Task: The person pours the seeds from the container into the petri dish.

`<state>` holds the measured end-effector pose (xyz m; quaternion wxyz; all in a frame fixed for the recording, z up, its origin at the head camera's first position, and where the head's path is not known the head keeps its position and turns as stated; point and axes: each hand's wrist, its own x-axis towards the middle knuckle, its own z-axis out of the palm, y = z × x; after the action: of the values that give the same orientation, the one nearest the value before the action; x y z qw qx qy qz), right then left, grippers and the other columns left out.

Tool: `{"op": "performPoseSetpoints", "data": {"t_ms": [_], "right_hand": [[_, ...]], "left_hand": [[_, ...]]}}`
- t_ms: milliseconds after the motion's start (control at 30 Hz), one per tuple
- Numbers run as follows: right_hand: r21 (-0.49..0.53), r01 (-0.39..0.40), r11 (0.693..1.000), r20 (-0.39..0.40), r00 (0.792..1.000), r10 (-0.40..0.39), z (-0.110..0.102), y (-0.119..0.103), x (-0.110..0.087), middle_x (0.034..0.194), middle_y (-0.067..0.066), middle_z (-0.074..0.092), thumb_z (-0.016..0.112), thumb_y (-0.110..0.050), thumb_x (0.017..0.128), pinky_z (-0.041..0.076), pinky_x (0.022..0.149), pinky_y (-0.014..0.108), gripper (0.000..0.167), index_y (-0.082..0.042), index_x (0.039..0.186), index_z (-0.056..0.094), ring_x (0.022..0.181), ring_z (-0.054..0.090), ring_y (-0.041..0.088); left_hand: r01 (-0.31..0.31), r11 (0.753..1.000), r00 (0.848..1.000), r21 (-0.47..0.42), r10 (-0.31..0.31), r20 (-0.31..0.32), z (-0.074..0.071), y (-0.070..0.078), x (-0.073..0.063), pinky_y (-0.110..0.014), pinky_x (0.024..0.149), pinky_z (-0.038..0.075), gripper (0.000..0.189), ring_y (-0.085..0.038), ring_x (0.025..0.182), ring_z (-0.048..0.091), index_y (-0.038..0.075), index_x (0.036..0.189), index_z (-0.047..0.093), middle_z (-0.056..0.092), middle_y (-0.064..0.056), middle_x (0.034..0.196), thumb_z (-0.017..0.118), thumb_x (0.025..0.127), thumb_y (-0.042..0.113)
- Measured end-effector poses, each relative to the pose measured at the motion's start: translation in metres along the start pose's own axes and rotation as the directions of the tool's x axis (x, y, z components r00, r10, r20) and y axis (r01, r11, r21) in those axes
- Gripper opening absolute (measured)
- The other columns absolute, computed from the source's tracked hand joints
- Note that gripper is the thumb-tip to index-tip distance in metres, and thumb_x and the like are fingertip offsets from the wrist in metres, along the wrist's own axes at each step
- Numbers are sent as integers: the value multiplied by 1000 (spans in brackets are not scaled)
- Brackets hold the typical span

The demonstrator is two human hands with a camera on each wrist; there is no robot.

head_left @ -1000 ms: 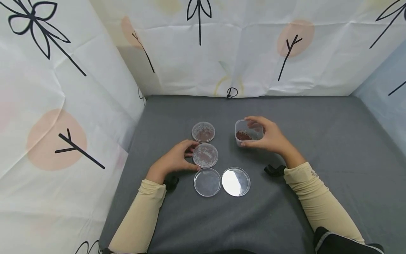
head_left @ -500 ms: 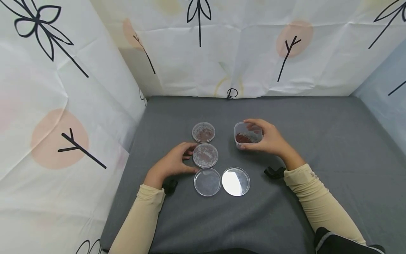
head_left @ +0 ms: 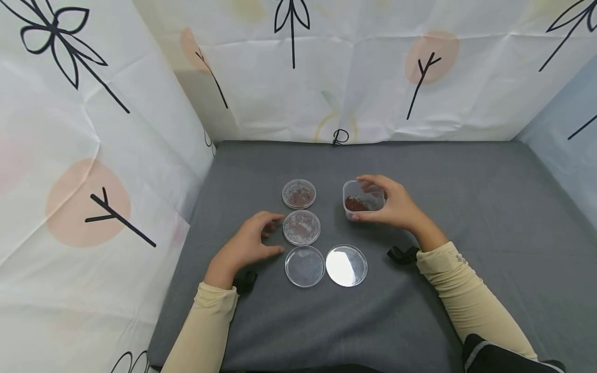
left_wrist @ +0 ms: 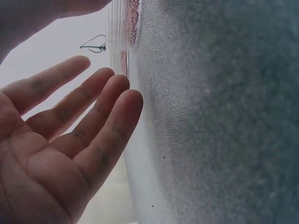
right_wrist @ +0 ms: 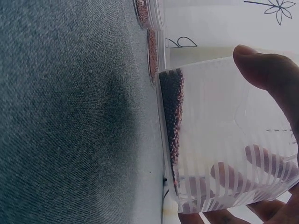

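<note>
My right hand (head_left: 396, 204) grips a clear plastic tub (right_wrist: 210, 107) by its sides, thumb on one side and fingers on the other. Small reddish-brown grains (right_wrist: 174, 126) lie in the bottom of the tub. Just left of the middle petri dish (head_left: 301, 228) is my left hand (head_left: 244, 246), fingers spread and holding nothing. That dish has a layer of reddish grains in it, as does the far petri dish (head_left: 299, 194) behind it. In the left wrist view, the open palm and fingers (left_wrist: 126, 112) stand beside the dishes' edges.
Two clear round dish pieces without grains lie side by side nearer the person: a left one (head_left: 305, 266) and a right one (head_left: 346, 266) with a bright reflection. Grey cloth (head_left: 466, 186) covers the table. Printed white sheets (head_left: 364, 77) stand behind and at the sides.
My left hand has let go of the middle dish and drawn back to the left. The tub in my right hand has shifted slightly left and toward the person.
</note>
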<state>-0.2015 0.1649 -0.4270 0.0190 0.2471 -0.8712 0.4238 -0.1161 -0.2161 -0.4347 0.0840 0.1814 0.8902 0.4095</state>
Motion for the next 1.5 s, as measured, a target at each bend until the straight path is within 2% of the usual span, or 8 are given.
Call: {"op": "performPoseSetpoints", "data": {"t_ms": [300,567,700,833,967,1100,1300,1500], "right_hand": [[7,19,1000,-10,1000,-19,0,0,-6,127,11,72,103,-25,68,53,105,60,86,-19,144,65,120,69,34],[23,35,999,-16,999,-35,2,-2,-8,126,15,72,104,-24,67,53,104,58,86,-17,144,65,119,70,32],[15,42,999,-20,999,-42,3,-3,-9,125,15,72,104,-23,67,54,103,58,86,-16,143,65,117,70,33],[16,45,999,-24,999,-45,3,-4,-10,124,15,72,104,-22,66,54,103,58,87,-15,143,65,117,71,33],[26,43,999,-26,999,-43,3,-5,-11,124,15,72,105,-22,65,54,104,58,87,-14,143,66,117,71,33],[34,41,999,-27,999,-40,4,-7,-13,124,15,73,105,-22,65,54,104,57,87,-16,143,66,117,71,32],[34,30,999,-16,999,-29,6,-9,-16,124,14,72,104,-22,66,53,103,58,88,-18,144,65,118,70,30],[20,57,998,-1,998,-57,7,-12,-18,126,12,71,103,-21,67,52,103,59,88,-16,146,64,118,69,32]], "left_hand": [[-35,999,999,-34,35,17,4,3,-3,-47,98,60,57,-31,116,66,2,134,65,66,-15,129,89,82,3],[-3,996,998,-91,8,64,4,7,-10,-41,90,63,50,-27,109,67,1,127,67,66,-14,123,89,82,2],[-28,993,995,-112,38,88,6,9,-13,-44,93,63,49,-30,111,67,1,125,67,67,-15,124,88,82,2],[-31,992,991,-120,46,123,8,13,-14,-46,99,61,52,-30,115,66,2,128,67,67,-14,127,90,82,5],[-4,994,990,-110,19,137,11,16,-14,-46,101,59,60,-27,116,64,5,131,66,66,-11,128,94,79,13],[-8,995,990,-102,22,139,14,16,-16,-44,99,61,65,-25,114,64,6,132,67,67,-10,125,98,76,20],[-24,990,986,-137,46,159,19,18,-19,-35,93,63,71,-25,109,64,5,132,67,66,-12,124,101,72,20],[-37,991,983,-127,59,175,24,20,-19,-32,93,63,78,-25,110,64,5,135,65,65,-12,125,103,70,22]]}}
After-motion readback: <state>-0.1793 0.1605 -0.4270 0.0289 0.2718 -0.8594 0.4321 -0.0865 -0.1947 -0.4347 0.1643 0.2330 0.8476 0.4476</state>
